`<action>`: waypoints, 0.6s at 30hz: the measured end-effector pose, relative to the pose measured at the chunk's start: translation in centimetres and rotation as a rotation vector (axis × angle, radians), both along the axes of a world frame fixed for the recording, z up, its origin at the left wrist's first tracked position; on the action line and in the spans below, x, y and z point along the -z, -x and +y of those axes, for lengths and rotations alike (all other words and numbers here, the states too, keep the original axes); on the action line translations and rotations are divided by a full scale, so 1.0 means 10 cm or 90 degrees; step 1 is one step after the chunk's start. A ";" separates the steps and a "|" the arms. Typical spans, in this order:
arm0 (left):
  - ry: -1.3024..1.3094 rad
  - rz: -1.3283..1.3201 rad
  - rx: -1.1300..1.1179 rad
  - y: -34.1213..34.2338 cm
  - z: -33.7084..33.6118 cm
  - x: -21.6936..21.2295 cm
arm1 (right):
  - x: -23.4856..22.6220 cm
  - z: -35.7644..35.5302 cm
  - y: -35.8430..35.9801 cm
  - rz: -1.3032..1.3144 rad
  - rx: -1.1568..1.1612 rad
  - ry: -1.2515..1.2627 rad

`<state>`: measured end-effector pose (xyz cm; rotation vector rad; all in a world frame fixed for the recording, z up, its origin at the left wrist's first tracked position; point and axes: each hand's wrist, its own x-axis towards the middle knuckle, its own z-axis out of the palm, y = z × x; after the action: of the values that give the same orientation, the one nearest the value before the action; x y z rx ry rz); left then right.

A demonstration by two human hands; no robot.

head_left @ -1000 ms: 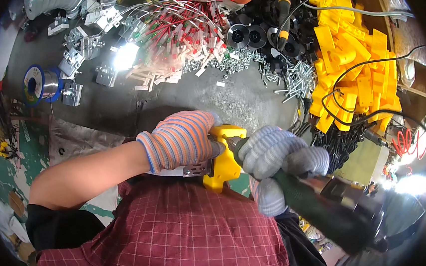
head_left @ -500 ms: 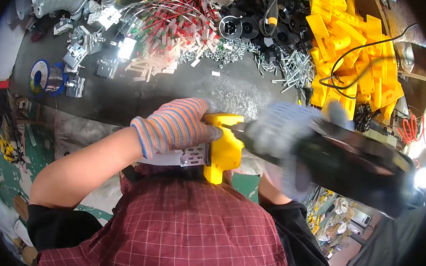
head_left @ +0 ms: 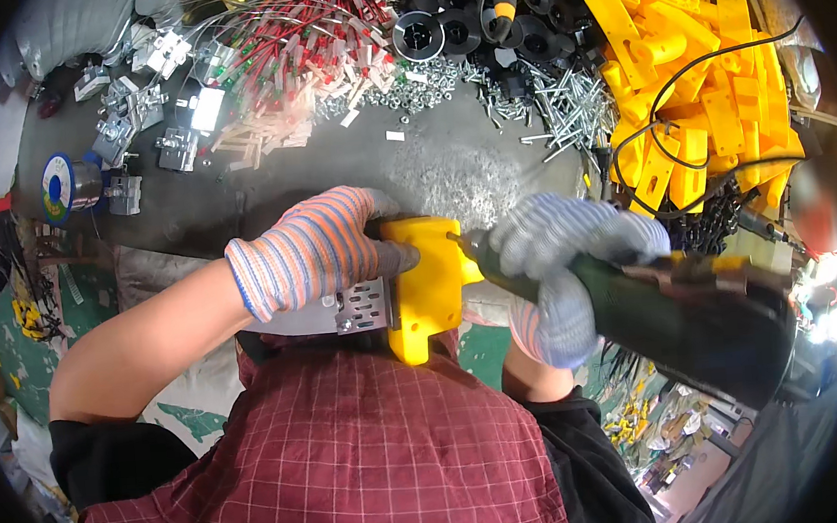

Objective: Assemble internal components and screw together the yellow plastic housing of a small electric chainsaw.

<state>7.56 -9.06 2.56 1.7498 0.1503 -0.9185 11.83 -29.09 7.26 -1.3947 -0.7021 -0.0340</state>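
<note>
My left hand (head_left: 324, 244), in a striped knit glove, is closed around the upper left side of a yellow plastic housing (head_left: 426, 295). A silver perforated metal piece (head_left: 361, 305) sticks out from the housing's left side, under that hand. My right hand (head_left: 570, 250), gloved too, wraps around the front of a long dark power screwdriver (head_left: 684, 324). The tool lies slanted, its body reaching to the lower right. Its narrow tip is at the housing's upper right edge; whether a screw is there I cannot tell.
Along the far bench lie silver metal parts (head_left: 127, 122), red wires with connectors (head_left: 296, 74), nuts (head_left: 410, 87), black round parts (head_left: 459, 32) and screws (head_left: 573, 107). A solder spool (head_left: 68, 186) stands left. Yellow housings (head_left: 709, 81) pile up right, a black cable (head_left: 662, 110) across them.
The view has shifted, so the bench things appear farther left. My right hand and the power screwdriver are less smeared by motion. Both hands keep their holds, the tool's tip still at the housing.
</note>
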 end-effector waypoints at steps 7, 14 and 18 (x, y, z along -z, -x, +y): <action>0.043 -0.054 -0.072 0.06 -0.05 0.10 | -0.01 0.09 -0.09 -0.006 -0.050 0.036; 0.069 0.024 -0.078 0.01 -0.09 0.11 | -0.15 0.22 -0.18 0.012 -0.125 -0.066; 0.105 -0.042 -0.050 -0.05 0.00 0.00 | -0.37 -0.08 -0.10 0.020 -0.185 -0.118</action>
<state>8.05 -9.06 2.52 1.6080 0.0972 -0.7925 12.86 -29.86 10.98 -1.1044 -0.8488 0.1483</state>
